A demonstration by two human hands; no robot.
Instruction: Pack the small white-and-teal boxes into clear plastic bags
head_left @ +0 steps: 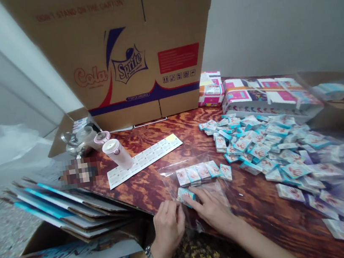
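A clear plastic bag (pixel 223 188) lies near the table's front edge. On it, several small white-and-blue boxes with a hand print (pixel 193 174) stand side by side in a row. Just below that row is a single small box (pixel 185 194), tilted, with the thumb and forefinger of my right hand (pixel 214 210) closed on it. My left hand (pixel 168 220), wearing a metal watch band, is curled with its fingers pressed together at the bag's near left edge. It appears to pinch the plastic; the fingertips are partly hidden.
A heap of similar small boxes (pixel 260 146) spreads across the right side. Behind it are printed cartons (pixel 269 94). A tall cardboard carton (pixel 131 19) stands at the back. A pink cup (pixel 120 155) rests by a printed card strip (pixel 159 153). Folded cartons (pixel 58 209) lean at left.
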